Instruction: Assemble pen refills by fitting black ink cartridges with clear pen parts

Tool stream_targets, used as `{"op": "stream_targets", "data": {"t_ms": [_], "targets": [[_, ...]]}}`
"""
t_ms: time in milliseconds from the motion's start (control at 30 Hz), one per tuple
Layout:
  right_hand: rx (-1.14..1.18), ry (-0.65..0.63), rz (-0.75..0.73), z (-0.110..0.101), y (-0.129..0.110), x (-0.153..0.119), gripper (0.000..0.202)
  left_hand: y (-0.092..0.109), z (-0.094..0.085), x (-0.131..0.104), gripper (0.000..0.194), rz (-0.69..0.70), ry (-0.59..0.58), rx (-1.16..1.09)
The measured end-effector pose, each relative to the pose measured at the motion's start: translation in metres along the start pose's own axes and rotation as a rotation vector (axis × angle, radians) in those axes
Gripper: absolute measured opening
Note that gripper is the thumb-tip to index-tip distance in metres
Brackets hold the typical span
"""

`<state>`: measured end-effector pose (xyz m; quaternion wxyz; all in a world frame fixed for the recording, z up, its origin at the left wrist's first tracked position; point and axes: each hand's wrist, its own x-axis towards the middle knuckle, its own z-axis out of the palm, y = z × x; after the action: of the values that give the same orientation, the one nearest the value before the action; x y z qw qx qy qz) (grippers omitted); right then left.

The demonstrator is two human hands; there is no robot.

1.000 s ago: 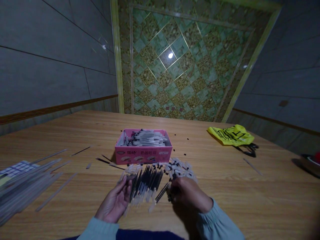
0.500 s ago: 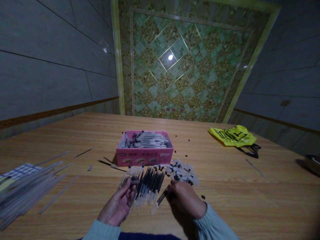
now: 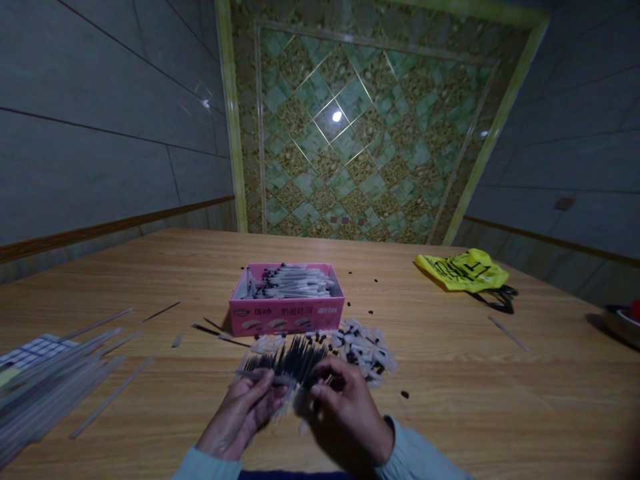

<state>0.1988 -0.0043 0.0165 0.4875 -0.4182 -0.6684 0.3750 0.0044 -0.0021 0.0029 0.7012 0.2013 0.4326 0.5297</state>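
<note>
Between its thumb and fingers my left hand (image 3: 250, 403) pinches a thin greyish stick, which points across toward the right. My right hand (image 3: 345, 403) is beside it with thumb and index finger curled together; what they hold, if anything, is too small to tell. Under and behind both hands lies a bunch of dark-tipped thin rods (image 3: 300, 357). Just beyond it stands a pink box (image 3: 287, 324) filled with pale sticks (image 3: 295, 281). A heap of small translucent and black pieces (image 3: 367, 347) lies to the right of the rods.
Long clear tubes (image 3: 60, 393) lie at the left over a checked sheet (image 3: 43, 348). A yellow bag (image 3: 463, 271) with black straps is at the back right. Small black bits dot the wooden table (image 3: 475, 413). A dark bowl (image 3: 623, 327) is at the right edge.
My right hand has moved left, away from the translucent pieces and close to my left hand. The stick in my left hand now lies more across toward the right.
</note>
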Motion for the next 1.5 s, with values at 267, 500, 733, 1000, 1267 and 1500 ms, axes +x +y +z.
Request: {"op": "stream_targets", "data": {"t_ms": [267,500,733,1000,1267,1500], "targets": [[0.025,0.002,0.07,0.007,0.007,-0.003,0.019,-0.002,0.003,-0.003,0.032,0.026,-0.068,0.056],[-0.011,-0.01,0.071,0.01,0.009,-0.006,0.016,-0.003,0.005,-0.005,0.034,0.02,-0.078,0.048],[0.066,-0.013,0.061,0.01,0.008,-0.006,0.021,-0.003,0.005,-0.005,0.034,0.034,-0.067,0.035],[-0.001,-0.025,0.052,0.009,0.005,-0.007,0.028,0.0,0.007,-0.007,0.036,0.013,-0.071,0.068],[0.027,-0.017,0.072,0.012,0.011,-0.008,0.025,-0.003,0.008,-0.009,0.037,0.065,-0.053,0.123],[-0.065,0.009,0.081,0.011,0.013,-0.008,0.01,-0.007,0.009,-0.008,0.039,0.145,0.014,0.16]]}}
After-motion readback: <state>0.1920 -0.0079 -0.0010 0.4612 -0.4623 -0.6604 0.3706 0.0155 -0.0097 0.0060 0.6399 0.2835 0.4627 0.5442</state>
